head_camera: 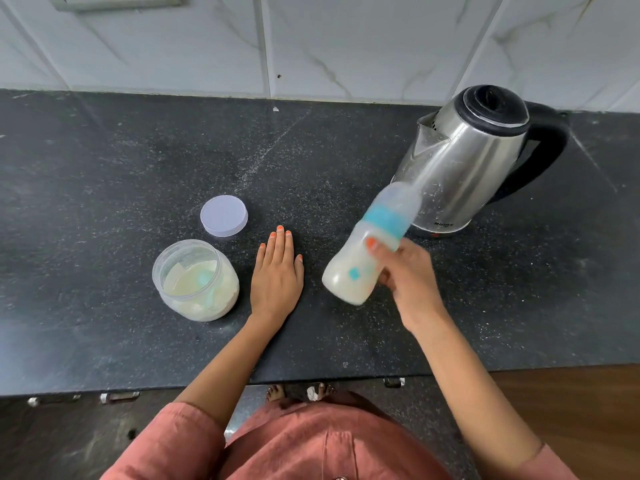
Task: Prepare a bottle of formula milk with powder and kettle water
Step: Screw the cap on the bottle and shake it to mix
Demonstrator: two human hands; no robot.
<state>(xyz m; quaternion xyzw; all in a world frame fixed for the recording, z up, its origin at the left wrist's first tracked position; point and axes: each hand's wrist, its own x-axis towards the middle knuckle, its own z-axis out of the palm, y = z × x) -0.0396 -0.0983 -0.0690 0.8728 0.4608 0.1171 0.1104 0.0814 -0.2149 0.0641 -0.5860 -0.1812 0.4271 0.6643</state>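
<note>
My right hand [405,275] grips a baby bottle [360,261] with a blue collar and clear cap. The bottle is tilted, blurred by motion, and holds white milk in its lower part. It hangs above the counter, in front of the steel kettle [467,161] with its black lid and handle. My left hand [277,271] lies flat on the black counter [104,168], fingers together, holding nothing. Left of that hand stands the open powder jar [197,282], partly filled with pale powder and a blue scoop. Its white lid [224,215] lies just behind it.
White marbled wall tiles [346,43] rise behind the counter. The counter's front edge runs below my forearms, with metal drawer handles [119,397] under it. A brown wooden surface [571,403] shows at the lower right.
</note>
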